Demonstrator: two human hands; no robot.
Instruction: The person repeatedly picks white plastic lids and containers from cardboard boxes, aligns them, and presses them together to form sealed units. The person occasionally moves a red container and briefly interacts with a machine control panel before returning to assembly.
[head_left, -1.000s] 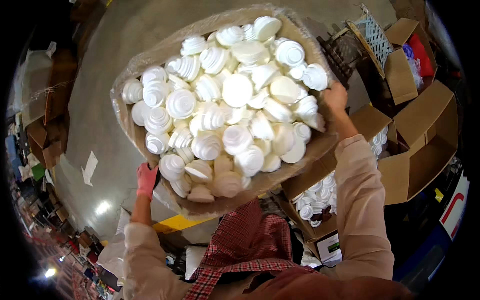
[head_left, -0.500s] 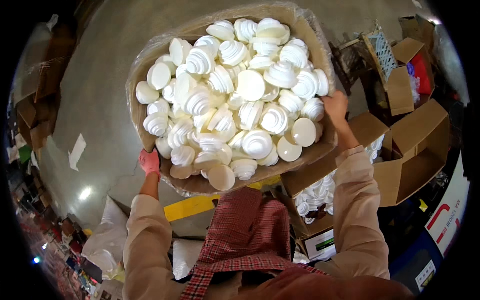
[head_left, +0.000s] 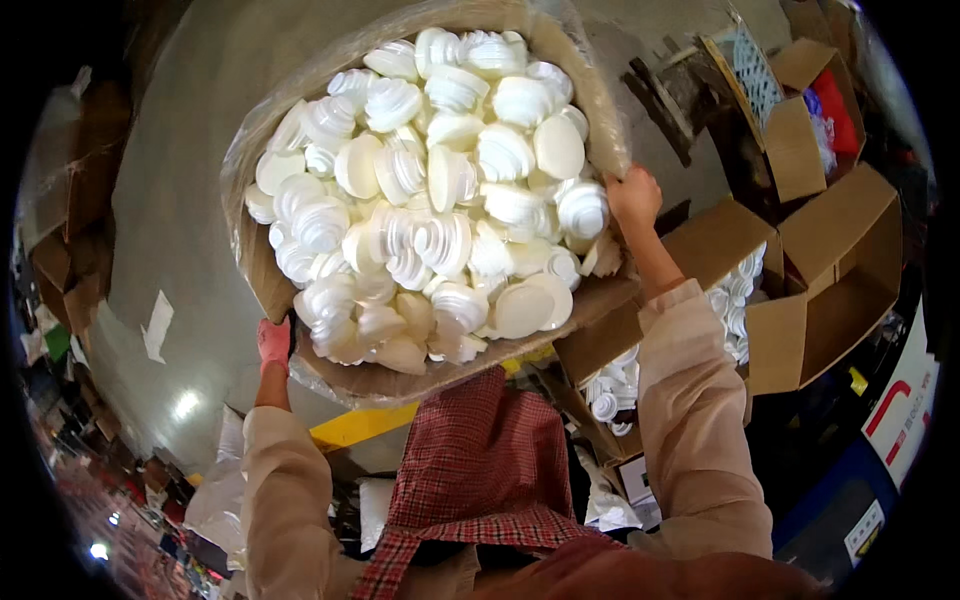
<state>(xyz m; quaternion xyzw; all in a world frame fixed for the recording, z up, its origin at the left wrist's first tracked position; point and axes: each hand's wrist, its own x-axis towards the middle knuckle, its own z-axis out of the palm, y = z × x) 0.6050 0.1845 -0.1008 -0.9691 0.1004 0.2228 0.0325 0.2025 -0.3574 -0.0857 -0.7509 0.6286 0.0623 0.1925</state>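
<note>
A large brown carton [head_left: 265, 288] with clear plastic around its rim is heaped with white, round, stepped plastic pieces [head_left: 440, 180]. Several of these look smeared by motion. At the carton's near left corner, my left hand [head_left: 273, 343], in a pink glove, is closed on the edge, its fingertips partly hidden. My bare right hand [head_left: 635, 197] grips the right rim, fingers curled over the cardboard and plastic. Between both arms the carton is held in front of my red checked apron [head_left: 490, 450].
Right of me stands an open carton [head_left: 705, 245] of similar white pieces, beside another open box [head_left: 840, 270]. Farther back is a box with red and purple contents [head_left: 840, 115]. White sacks [head_left: 220, 490] lie at lower left. A yellow strip [head_left: 365, 425] crosses the floor below the carton.
Both hands and the carton have shifted left. The white pieces inside have tumbled into a different arrangement. Both hands keep their grip on the rim.
</note>
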